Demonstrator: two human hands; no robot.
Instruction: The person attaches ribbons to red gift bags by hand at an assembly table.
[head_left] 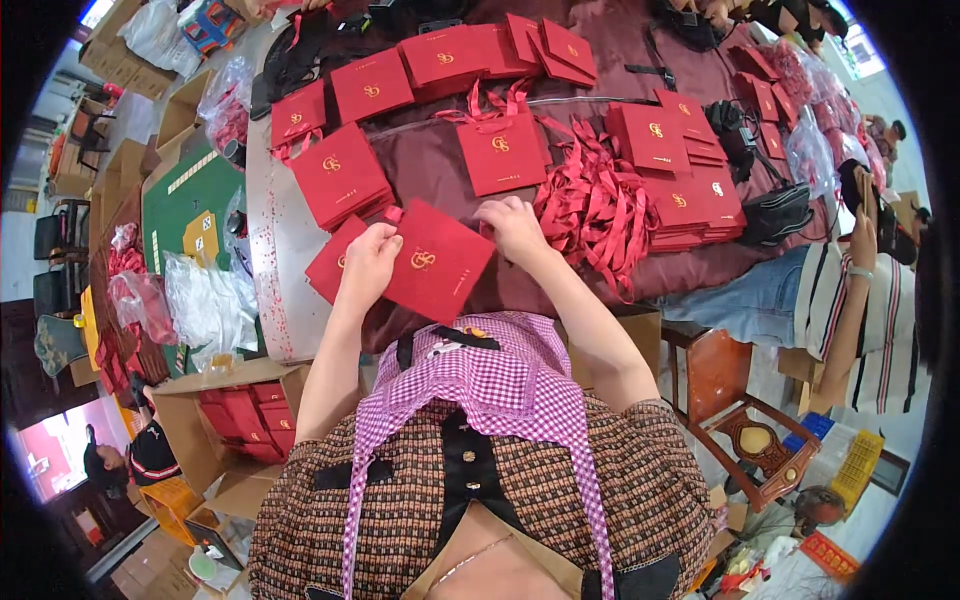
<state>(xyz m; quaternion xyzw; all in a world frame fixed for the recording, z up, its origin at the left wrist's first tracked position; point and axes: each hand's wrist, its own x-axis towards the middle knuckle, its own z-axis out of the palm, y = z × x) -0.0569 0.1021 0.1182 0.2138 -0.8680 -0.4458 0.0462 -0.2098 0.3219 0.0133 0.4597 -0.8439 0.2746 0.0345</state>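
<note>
My left hand (pixel 370 255) is closed on the top left part of a flat red paper gift bag (pixel 437 264) with gold lettering. A bit of red ribbon pokes out above its fingers. Under that bag lies another red bag (pixel 328 264), partly covered. My right hand (pixel 513 232) hovers just beyond the held bag's right corner, fingers loosely bent, with nothing visible in them. Ahead of it is a red bag with ribbon handles (pixel 498 157). A heap of loose red ribbons (pixel 600 208) lies to its right.
Stacks of red bags stand at the far side (pixel 440 58), left (pixel 338 180) and right (pixel 690 212) of the dark red tablecloth (pixel 420 180). A cardboard box (pixel 200 430) of red bags sits lower left. At right are a wooden chair (pixel 718 375) and a person in a striped top (pixel 870 310).
</note>
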